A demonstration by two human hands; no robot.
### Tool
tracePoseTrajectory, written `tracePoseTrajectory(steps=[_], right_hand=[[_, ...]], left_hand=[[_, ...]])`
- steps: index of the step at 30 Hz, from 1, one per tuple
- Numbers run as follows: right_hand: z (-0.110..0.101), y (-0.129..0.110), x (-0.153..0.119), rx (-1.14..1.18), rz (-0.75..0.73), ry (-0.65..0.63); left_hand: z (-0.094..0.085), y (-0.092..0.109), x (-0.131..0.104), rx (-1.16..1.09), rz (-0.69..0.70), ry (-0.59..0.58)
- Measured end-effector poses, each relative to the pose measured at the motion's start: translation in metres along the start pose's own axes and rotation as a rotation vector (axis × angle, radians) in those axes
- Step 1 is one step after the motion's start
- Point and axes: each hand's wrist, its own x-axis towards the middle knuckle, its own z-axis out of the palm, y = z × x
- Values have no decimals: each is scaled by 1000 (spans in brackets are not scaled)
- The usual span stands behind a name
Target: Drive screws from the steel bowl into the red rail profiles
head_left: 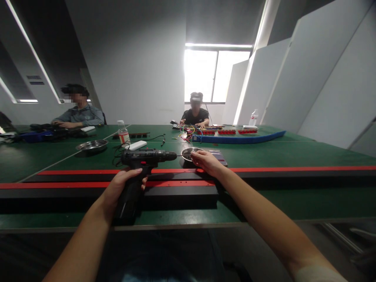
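Observation:
My left hand [127, 182] is wrapped round the grip of a black cordless drill [147, 156], held level above the bars with its long thin bit pointing right. At the bit's tip, the fingers of my right hand [202, 160] are pinched together; whatever they hold is too small to make out. Just behind those fingers a metal bowl [185, 152] with small dark pieces in it stands on the green table [264, 156]. Below the drill lie a near black bar with a red top [176, 183] and a longer one [293, 169] behind it.
A second metal bowl [92, 145], a bottle [123, 135] and a white object [137, 145] are on the left. Beyond my right hand are a flat box [219, 157], a blue strip [241, 138] and tangled wires [189, 132]. Two people sit across the table.

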Motion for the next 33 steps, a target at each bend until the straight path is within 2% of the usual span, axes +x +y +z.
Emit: tracePoseTrajectory(steps=[9, 26, 33], right_hand=[[0, 1, 1, -24, -7, 22], [0, 3, 2, -150, -22, 2], [3, 1, -1, -93, 5, 18]], left_hand=[[0, 0, 1, 29, 37, 3], [3, 1, -2, 32, 14, 17], [-2, -1, 3, 41, 46, 0]])
